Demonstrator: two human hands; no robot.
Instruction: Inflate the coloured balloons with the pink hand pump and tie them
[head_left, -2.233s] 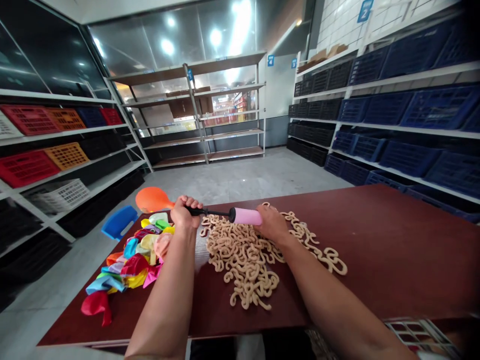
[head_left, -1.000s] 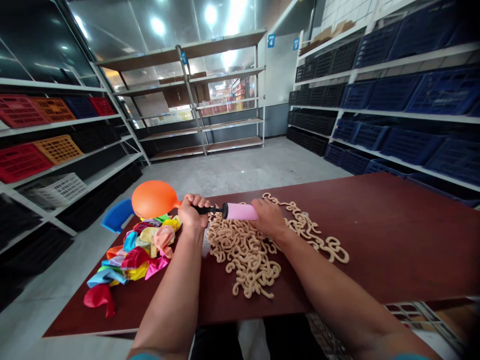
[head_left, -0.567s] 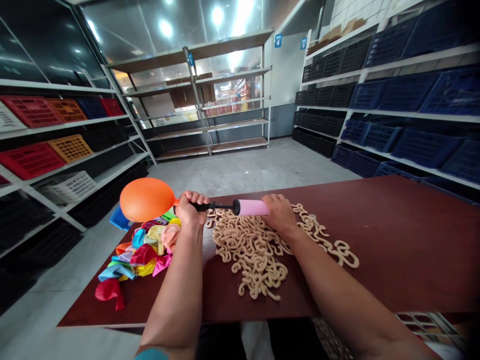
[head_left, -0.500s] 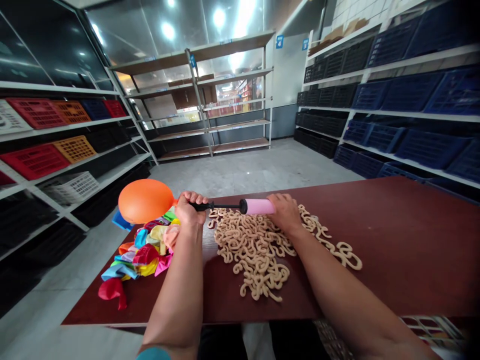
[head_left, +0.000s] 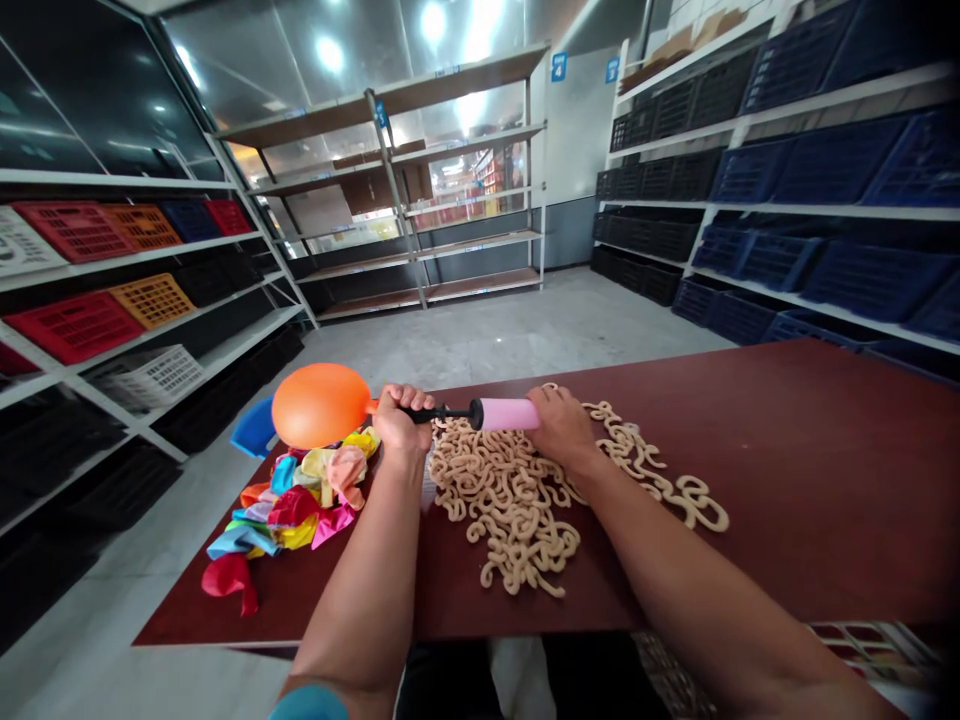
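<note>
- Balloon (head_left: 321, 405): bright orange all over, catching a pale shine.
- Pump (head_left: 506, 414): soft pink barrel, black collar and rod.
- Limp balloons (head_left: 292, 508): a jumble of red, yellow, sky blue, hot pink, peach, cream.
- Curls (head_left: 502, 480): plain beige.
- Table (head_left: 810, 460): deep reddish brown.
- Chair (head_left: 253, 428): strong blue.
- Sleeve (head_left: 309, 703): teal.
- Crates to my left (head_left: 75, 325): red, orange, blue, black, white, with gridded sides.
- Crates to my right (head_left: 844, 160): navy and black.
- Floor (head_left: 487, 345): mottled grey.

hand (head_left: 403, 418): 2 | pump (head_left: 508, 413): 1 | inflated balloon (head_left: 321, 405): 1 | limp balloons (head_left: 293, 507): over ten | table (head_left: 795, 480): 1
</note>
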